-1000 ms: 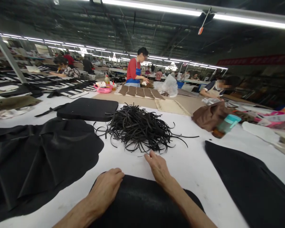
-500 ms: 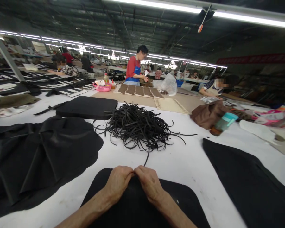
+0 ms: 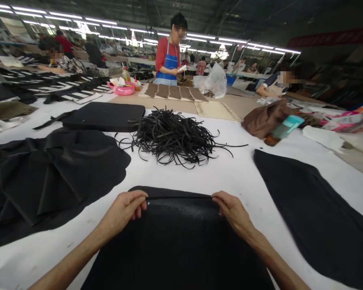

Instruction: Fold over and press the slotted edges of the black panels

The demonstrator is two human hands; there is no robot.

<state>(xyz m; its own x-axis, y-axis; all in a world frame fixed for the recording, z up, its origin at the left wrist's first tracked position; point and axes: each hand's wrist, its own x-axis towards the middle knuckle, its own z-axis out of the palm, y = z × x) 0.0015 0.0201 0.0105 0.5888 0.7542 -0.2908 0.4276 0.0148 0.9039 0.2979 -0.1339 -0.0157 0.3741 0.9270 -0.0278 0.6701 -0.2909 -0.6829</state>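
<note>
A black fabric panel (image 3: 178, 241) lies in front of me on the white table (image 3: 236, 177). A thin black strip (image 3: 178, 197) is stretched straight along the panel's far edge. My left hand (image 3: 124, 209) pinches the strip's left end, fingers closed. At the strip's right end my right hand (image 3: 234, 211) is closed in the same way. A tangled heap of black strips (image 3: 172, 137) sits just beyond the panel.
Folded black fabric (image 3: 48, 173) lies at the left, another black piece (image 3: 314, 201) at the right, a flat black pad (image 3: 104, 117) behind. A brown bundle (image 3: 263, 119) and a teal-capped bottle (image 3: 282, 129) lie at the right. Other people work at far tables.
My right hand drew a strip from the heap and met the left hand at the panel's edge. Both hands then moved apart, stretching the strip along that edge.
</note>
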